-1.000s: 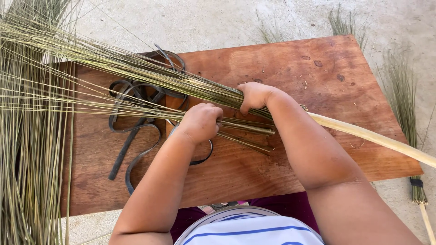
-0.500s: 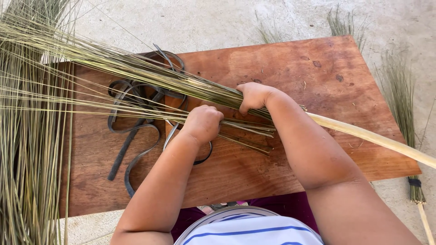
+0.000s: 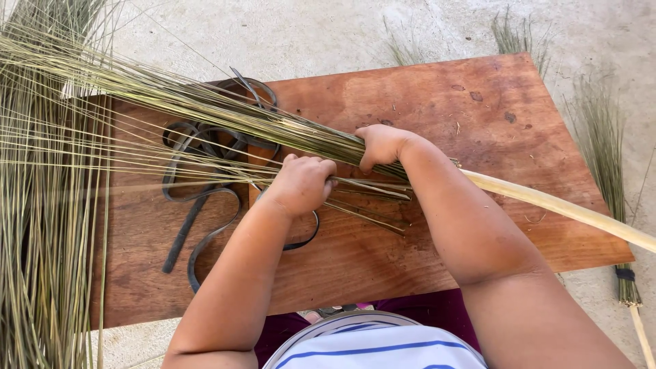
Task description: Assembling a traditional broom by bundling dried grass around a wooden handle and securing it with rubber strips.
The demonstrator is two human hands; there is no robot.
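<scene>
The right hand [image 3: 383, 145] is closed tight around a fat bunch of long, thin green-yellow grass stalks [image 3: 205, 113], right where the bunch meets a long pale wooden stick [image 3: 560, 208]. The left hand [image 3: 301, 183] is curled shut too, pressing down on a few loose stalks [image 3: 369, 205] that lie just below the big bunch. The two hands sit close together, almost touching.

The bunch lies flat on a low reddish-brown wooden board table [image 3: 478, 102]. Its thin tips fan out far past the left edge of the table. The stick runs off the other way, past the right edge.

It looks like a broom being made. The stalks are gathered against the stick, but I see no band wrapped around them yet, so the tying seems still to be done. The loose stalks still look like they need to join the bunch.

Under the bunch lies a long black rubber strip [image 3: 205, 205], all loopy and slack. More grass stalks [image 3: 41, 260] are heaped on the floor at the left. A finished-looking grass broom [image 3: 608, 178] lies on the floor at the right.
</scene>
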